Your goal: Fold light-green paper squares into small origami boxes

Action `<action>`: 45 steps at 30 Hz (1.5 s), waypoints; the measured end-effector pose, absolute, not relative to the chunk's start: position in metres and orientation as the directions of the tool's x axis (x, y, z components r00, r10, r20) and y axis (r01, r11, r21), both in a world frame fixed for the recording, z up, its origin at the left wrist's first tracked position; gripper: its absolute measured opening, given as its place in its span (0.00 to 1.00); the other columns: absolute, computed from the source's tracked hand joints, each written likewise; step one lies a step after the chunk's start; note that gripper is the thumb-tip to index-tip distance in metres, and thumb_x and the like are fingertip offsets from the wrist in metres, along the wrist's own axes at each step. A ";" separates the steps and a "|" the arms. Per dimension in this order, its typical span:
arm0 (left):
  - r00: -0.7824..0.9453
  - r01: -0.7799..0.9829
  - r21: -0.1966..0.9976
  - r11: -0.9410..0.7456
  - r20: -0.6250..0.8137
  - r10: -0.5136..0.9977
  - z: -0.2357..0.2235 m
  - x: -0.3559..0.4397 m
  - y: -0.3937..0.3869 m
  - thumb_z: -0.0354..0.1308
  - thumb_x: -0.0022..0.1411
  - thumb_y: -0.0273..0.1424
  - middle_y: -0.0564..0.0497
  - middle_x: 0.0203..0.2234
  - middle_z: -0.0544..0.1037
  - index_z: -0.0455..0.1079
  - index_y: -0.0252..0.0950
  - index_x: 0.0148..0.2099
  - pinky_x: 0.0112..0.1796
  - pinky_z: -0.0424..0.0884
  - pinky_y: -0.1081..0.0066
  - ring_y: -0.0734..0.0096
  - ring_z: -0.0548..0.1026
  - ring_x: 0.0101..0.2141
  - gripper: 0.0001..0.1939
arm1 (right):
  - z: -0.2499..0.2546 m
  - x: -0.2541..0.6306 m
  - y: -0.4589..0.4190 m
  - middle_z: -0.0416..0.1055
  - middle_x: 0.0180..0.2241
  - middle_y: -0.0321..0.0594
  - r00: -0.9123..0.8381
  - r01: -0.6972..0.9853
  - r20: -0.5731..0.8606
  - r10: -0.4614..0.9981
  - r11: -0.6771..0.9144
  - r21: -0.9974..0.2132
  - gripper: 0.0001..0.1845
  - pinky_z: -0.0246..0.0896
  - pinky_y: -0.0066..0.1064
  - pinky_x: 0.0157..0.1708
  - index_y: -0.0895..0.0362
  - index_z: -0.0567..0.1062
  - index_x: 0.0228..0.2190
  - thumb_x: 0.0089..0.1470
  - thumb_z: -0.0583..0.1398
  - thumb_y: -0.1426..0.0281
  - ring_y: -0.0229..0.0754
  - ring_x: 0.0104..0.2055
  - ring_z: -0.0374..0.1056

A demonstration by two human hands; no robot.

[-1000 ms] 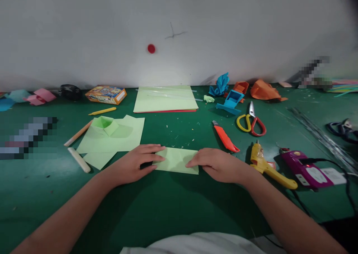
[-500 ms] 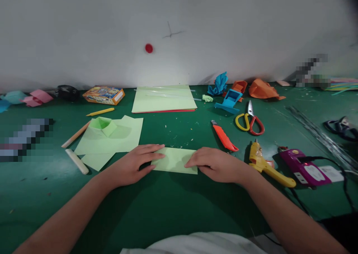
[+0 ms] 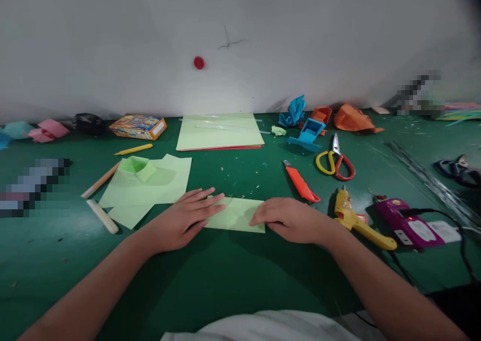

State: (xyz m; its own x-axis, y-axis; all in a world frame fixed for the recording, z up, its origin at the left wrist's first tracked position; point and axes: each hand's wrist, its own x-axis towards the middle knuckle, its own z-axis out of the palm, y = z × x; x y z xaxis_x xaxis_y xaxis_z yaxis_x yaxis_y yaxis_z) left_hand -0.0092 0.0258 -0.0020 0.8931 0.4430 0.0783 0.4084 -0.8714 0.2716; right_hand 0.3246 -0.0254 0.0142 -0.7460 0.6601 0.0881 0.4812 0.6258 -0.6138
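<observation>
A light green paper strip [image 3: 236, 213] lies flat on the green table in front of me, its long side running left to right. My left hand [image 3: 190, 218] rests over its left end, palm down, fingers stretched out and apart. My right hand [image 3: 287, 220] holds down the right end, with its fingers close together and bent, and the fingertips on the paper. Part of the strip's ends is hidden under both hands. Left of the strip, a folded green paper ring [image 3: 141, 171] sits on light green paper sheets [image 3: 171, 181].
An orange cutter [image 3: 301, 182], scissors [image 3: 335, 160], a yellow glue gun [image 3: 355, 221] and a purple power box [image 3: 408, 223] lie to the right. A paper stack [image 3: 220, 133], a small orange box [image 3: 138, 126] and blue folded paper [image 3: 308, 134] stand along the wall.
My left hand's fingers have spread wider and slid slightly right over the strip. The right hand stays almost where it was.
</observation>
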 end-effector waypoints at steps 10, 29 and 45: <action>0.929 0.366 0.122 -0.923 0.007 0.369 -0.006 -0.002 0.015 0.44 0.62 0.15 0.54 0.72 0.52 0.53 0.42 0.74 0.70 0.44 0.54 0.62 0.49 0.71 0.39 | 0.011 0.324 -0.025 0.79 0.51 0.42 -0.725 0.533 0.100 0.682 0.647 -0.545 0.29 0.68 0.39 0.53 0.55 0.78 0.55 0.59 0.50 0.82 0.45 0.52 0.73; 0.913 0.321 0.357 -0.877 0.132 0.387 -0.005 -0.007 0.020 0.41 0.68 0.16 0.54 0.71 0.56 0.55 0.47 0.73 0.69 0.54 0.53 0.64 0.53 0.70 0.36 | 0.009 0.324 -0.025 0.80 0.50 0.42 -0.730 0.481 0.170 0.662 0.674 -0.560 0.27 0.65 0.40 0.54 0.55 0.79 0.53 0.60 0.50 0.83 0.45 0.53 0.72; 0.845 0.530 0.194 -0.825 -0.038 0.534 0.003 -0.009 0.019 0.42 0.69 0.19 0.58 0.71 0.56 0.55 0.57 0.72 0.66 0.42 0.43 0.55 0.49 0.71 0.36 | 0.014 0.323 -0.027 0.78 0.51 0.40 -0.742 0.493 0.088 0.664 0.631 -0.599 0.33 0.64 0.40 0.55 0.52 0.83 0.45 0.49 0.50 0.88 0.44 0.54 0.71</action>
